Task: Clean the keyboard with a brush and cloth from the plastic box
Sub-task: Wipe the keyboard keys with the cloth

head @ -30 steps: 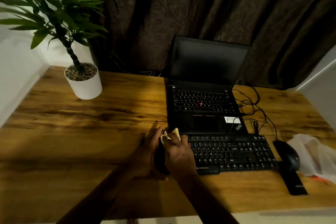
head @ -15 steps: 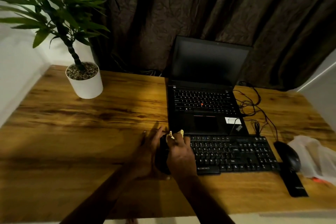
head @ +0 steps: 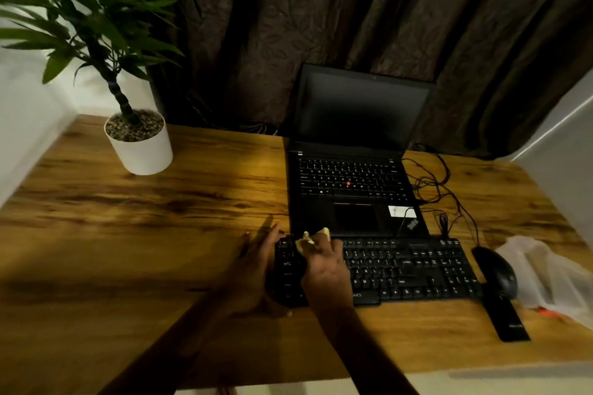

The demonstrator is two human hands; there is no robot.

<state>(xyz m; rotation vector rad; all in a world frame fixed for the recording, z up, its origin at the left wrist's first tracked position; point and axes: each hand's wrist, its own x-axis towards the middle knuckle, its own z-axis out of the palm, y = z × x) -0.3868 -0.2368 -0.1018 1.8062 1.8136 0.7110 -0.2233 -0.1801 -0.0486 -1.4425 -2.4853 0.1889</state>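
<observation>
A black keyboard (head: 414, 269) lies on the wooden desk in front of the laptop. My right hand (head: 325, 269) grips a small yellow cloth (head: 305, 239) and presses it on the keyboard's top left keys. My left hand (head: 253, 263) lies with straight fingers against the keyboard's left end, steadying it. No brush is in sight.
An open black laptop (head: 353, 176) stands just behind the keyboard, with tangled cables (head: 430, 183) to its right. A black mouse (head: 495, 271), a flat black bar (head: 505, 317) and a translucent plastic bag or box (head: 545, 276) sit at the right. A potted plant (head: 139, 144) stands back left.
My right hand has shifted with the cloth a little to the right and away from me over the top left keys. My left hand stays at the keyboard's left end.
</observation>
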